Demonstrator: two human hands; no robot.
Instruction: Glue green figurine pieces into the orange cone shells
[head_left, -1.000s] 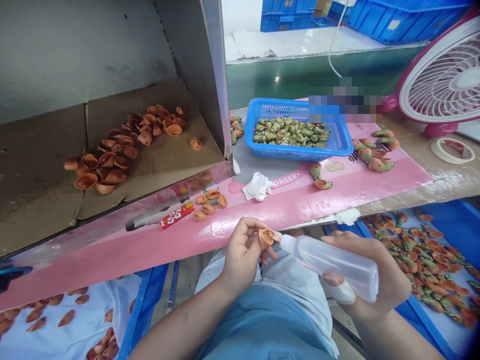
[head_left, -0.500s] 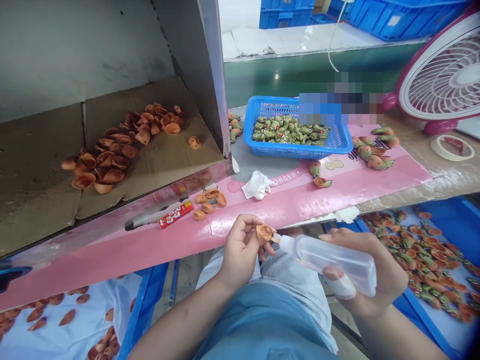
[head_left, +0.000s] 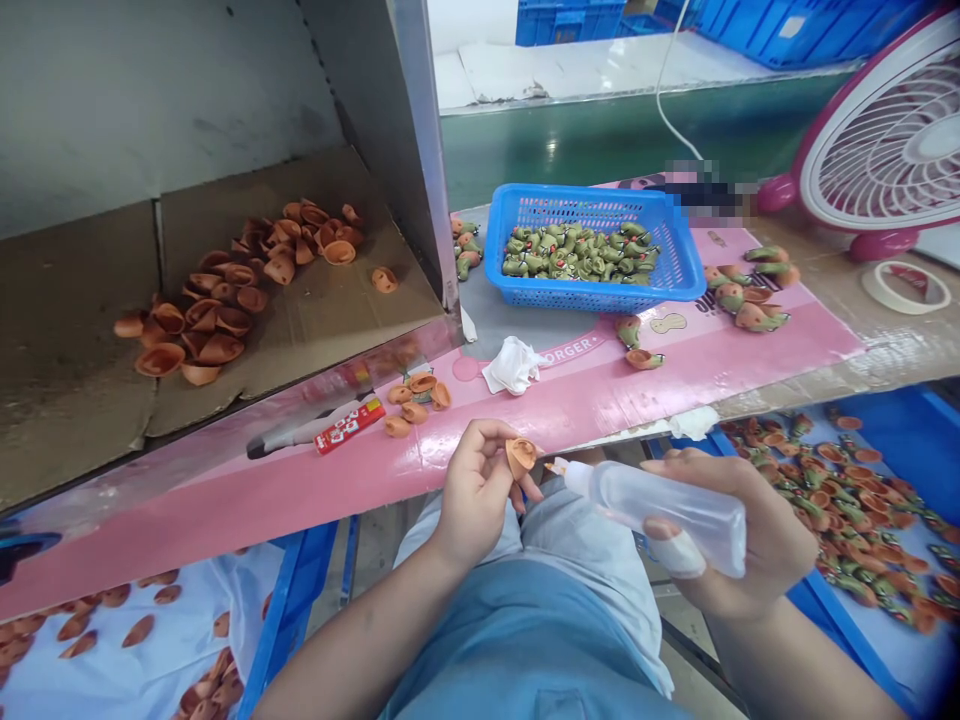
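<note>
Between the thumb and fingers of my left hand is a small orange hollow shell-like piece, its opening turned up. My right hand is closed around a translucent squeeze bottle, tilted so that its nozzle points left. The nozzle tip is beside the orange piece, with a small gap between them. White tape or wrapping covers part of my right thumb. Several similar orange pieces lie on the pink board beyond my left hand.
A blue basket holds green painted figures. Orange pieces are piled on cardboard inside a box-like booth at left. Crumpled tissue, a red-and-white packet, a tape roll and a fan are on the bench. Blue trays flank my lap.
The bottle's nozzle has drawn away from the orange piece, leaving a gap. My left hand has shifted slightly up and left, tilting the piece.
</note>
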